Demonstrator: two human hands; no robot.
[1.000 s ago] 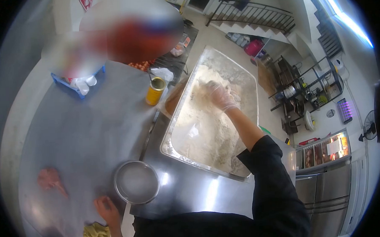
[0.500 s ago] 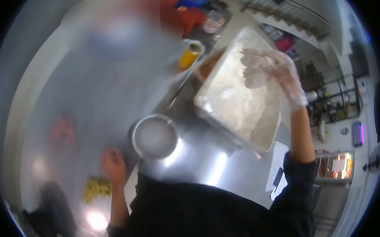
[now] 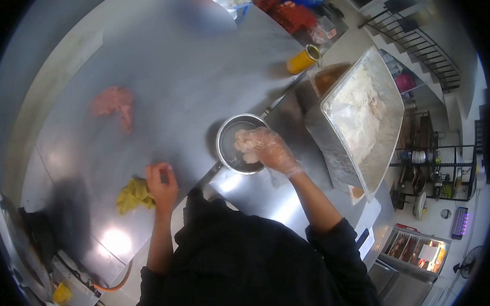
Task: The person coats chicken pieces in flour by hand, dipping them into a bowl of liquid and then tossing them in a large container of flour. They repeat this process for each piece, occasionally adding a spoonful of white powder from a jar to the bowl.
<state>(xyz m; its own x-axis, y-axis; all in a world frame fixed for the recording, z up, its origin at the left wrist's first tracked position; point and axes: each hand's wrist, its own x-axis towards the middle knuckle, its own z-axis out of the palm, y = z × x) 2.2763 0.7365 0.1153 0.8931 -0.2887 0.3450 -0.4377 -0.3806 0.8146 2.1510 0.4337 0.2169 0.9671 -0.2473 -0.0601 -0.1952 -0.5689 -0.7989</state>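
Observation:
My right hand [image 3: 275, 151], in a clear plastic glove, is closed around a pale, lumpy, flour-coated piece of meat [image 3: 247, 144]. It holds the piece at the mouth of a round metal pot [image 3: 220, 133] that has liquid in it. Part of the piece is hidden by my fingers. My left hand [image 3: 162, 185] is bare, its fingers curled in with nothing visible in them. Just beside it on the steel table lies a crumpled yellow-green cloth [image 3: 135, 196]. To the right of the pot stands a deep metal tray [image 3: 341, 157] of white flour [image 3: 358, 112].
A pink crumpled cloth-like thing [image 3: 114, 104] lies on the steel table [image 3: 165, 85] at the left. Near the far edge is a yellow can [image 3: 302, 60]. A brown-filled container [image 3: 325, 81] sits behind the tray. Papers [image 3: 368, 221] lie at the right, past the tray.
My right hand has come from above the flour tray, leftward and down to the pot, still gripping the coated piece. My left hand stays by the yellow-green cloth. The view has shifted.

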